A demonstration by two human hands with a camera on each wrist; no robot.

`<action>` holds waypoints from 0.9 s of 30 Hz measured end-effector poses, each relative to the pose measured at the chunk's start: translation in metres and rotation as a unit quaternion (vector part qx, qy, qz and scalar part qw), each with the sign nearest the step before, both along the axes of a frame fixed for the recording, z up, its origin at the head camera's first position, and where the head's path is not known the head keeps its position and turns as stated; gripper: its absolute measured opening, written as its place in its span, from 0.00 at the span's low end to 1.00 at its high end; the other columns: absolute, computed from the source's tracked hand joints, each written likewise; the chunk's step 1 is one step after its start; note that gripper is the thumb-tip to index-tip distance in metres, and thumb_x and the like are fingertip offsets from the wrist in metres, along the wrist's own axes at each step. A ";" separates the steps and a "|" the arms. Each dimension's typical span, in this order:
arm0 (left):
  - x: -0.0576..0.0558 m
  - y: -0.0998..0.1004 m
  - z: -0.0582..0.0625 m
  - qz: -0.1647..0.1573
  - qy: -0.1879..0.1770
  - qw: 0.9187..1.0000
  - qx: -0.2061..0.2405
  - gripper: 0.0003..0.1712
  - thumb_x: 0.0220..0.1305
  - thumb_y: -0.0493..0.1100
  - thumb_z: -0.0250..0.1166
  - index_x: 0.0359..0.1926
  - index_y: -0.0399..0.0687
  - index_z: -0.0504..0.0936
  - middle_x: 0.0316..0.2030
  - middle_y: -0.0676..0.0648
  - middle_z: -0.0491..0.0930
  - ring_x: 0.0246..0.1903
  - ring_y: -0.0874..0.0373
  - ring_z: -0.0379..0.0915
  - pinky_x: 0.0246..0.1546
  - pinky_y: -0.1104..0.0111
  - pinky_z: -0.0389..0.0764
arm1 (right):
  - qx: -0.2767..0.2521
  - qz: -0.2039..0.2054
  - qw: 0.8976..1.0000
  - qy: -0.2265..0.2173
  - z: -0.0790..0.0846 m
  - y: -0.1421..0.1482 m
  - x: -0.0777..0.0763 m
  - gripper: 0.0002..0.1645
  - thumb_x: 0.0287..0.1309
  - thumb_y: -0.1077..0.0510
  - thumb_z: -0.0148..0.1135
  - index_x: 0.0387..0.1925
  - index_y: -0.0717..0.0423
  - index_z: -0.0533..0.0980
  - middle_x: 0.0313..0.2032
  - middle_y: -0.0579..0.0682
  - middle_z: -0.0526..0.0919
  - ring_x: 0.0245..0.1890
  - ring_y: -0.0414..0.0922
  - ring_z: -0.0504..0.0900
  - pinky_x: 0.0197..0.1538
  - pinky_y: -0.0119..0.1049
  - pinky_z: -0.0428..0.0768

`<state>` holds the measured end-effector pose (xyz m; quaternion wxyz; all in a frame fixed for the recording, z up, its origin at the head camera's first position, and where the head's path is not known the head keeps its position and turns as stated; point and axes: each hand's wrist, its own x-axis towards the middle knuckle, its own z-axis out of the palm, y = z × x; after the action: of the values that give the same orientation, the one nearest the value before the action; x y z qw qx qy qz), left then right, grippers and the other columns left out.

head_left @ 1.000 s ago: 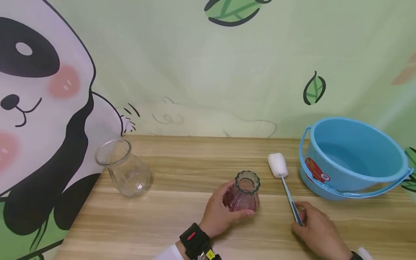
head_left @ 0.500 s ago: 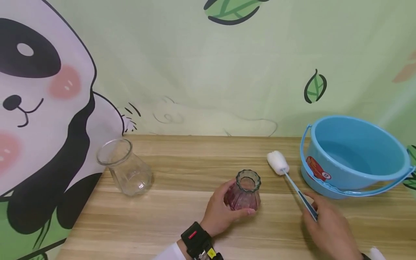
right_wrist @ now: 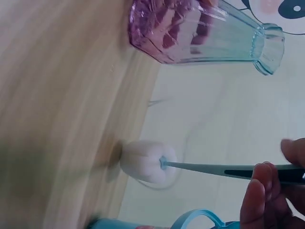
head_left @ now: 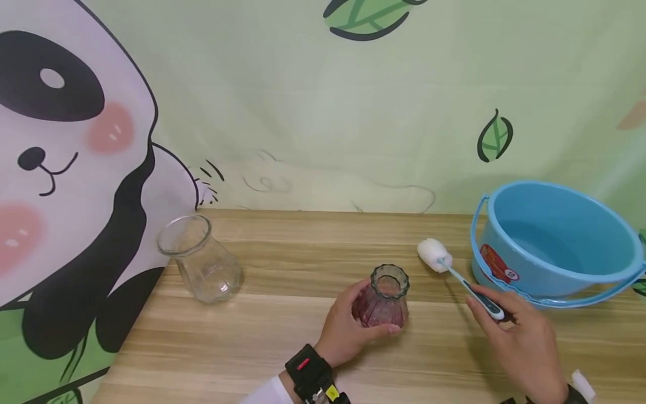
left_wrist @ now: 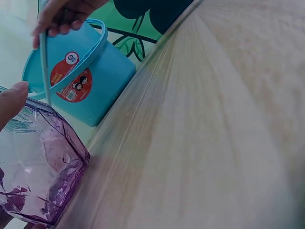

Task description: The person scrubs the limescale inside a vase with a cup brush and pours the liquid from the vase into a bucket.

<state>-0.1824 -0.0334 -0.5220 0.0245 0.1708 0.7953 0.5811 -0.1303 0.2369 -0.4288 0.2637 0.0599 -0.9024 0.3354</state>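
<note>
On the table, my left hand (head_left: 345, 328) holds a small faceted glass vase (head_left: 382, 303), purple below and teal at its scalloped rim, with thumb and fingers around its body. The vase stands upright. My right hand (head_left: 525, 339) pinches the dark grip of a bottle brush (head_left: 463, 281); its thin blue handle slants up from a white sponge head (head_left: 434, 255). In the right wrist view the sponge head (right_wrist: 147, 161) is low over the wood, and I cannot tell whether it touches. The brush is to the right of the vase, apart from it.
A blue bucket (head_left: 560, 241) with a lowered handle stands at the back right, just beyond my right hand. At the left is a clear glass jar (head_left: 204, 264). A printed panda backdrop (head_left: 303, 112) rises behind the table's (head_left: 282, 252) rear edge.
My right hand has lifted the grip end of the brush and moved slightly right, so the handle tilts up. The left hand still holds the vase in place.
</note>
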 end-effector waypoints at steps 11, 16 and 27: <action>0.001 0.001 0.000 0.007 -0.007 1.000 -0.010 0.52 0.41 0.65 0.77 0.67 0.73 0.62 0.57 0.60 0.71 0.54 0.65 0.65 0.55 0.57 0.73 | -0.029 0.045 0.995 0.079 0.011 -0.002 -0.026 0.19 0.51 0.66 0.71 0.47 0.55 0.83 0.38 0.52 0.80 0.35 0.35 0.76 0.38 0.19 0.73; 0.001 0.001 0.000 0.007 -0.008 1.000 -0.012 0.51 0.41 0.65 0.77 0.67 0.74 0.62 0.57 0.60 0.70 0.54 0.64 0.65 0.55 0.57 0.73 | -0.033 0.069 0.993 0.089 0.015 -0.006 -0.039 0.14 0.55 0.68 0.66 0.45 0.59 0.81 0.43 0.55 0.77 0.42 0.43 0.72 0.43 0.27 0.66; 0.002 0.000 0.002 0.006 -0.008 1.000 -0.016 0.50 0.42 0.65 0.76 0.66 0.74 0.62 0.56 0.60 0.71 0.54 0.64 0.65 0.55 0.56 0.73 | -0.075 0.130 0.988 0.029 0.019 -0.015 -0.058 0.13 0.71 0.63 0.47 0.52 0.56 0.74 0.52 0.50 0.81 0.38 0.37 0.76 0.38 0.22 0.67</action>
<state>-0.1803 -0.0330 -0.5196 0.0302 0.1611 0.8054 0.5697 -0.1885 0.2219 -0.4097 0.2474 0.1661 -0.8513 0.4319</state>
